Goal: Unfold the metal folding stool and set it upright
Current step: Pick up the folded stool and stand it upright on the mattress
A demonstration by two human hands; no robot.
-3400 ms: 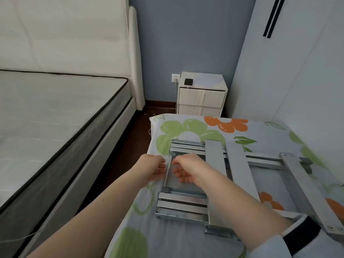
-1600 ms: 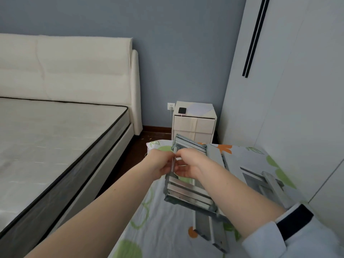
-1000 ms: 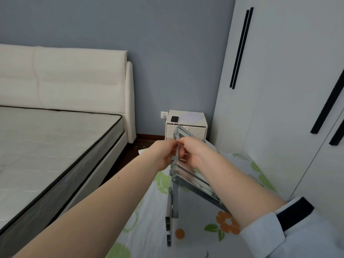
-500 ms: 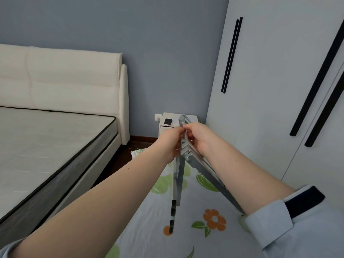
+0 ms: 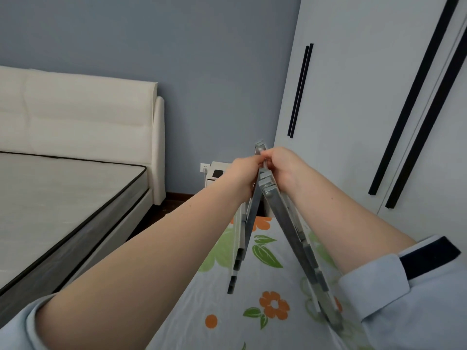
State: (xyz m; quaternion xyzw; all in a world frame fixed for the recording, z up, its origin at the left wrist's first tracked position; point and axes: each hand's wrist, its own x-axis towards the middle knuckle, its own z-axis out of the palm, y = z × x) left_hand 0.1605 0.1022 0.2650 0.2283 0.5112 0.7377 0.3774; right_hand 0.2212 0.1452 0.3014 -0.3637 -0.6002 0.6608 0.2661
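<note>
The metal folding stool (image 5: pixel 283 223) is held up in the air over a floral cloth (image 5: pixel 255 294). Its slatted seat stands almost on edge at the top. One leg frame hangs nearly straight down on the left, the other slants down to the right, and its foot reaches the cloth near my right sleeve. My left hand (image 5: pixel 243 176) and my right hand (image 5: pixel 285 168) both grip the top edge of the seat, one on each side, thumbs close together. The seat's face is hidden behind my hands.
A bed with a bare mattress (image 5: pixel 58 198) and cream headboard (image 5: pixel 80 117) fills the left. A small white nightstand (image 5: pixel 217 174) stands at the blue wall behind my hands. White wardrobe doors (image 5: pixel 366 109) with black handles run along the right. Dark floor lies between bed and cloth.
The stool has gone from lying flat on the cloth to being lifted by its seat edge. Its two leg frames have swung apart into an inverted V. My view has tilted upward.
</note>
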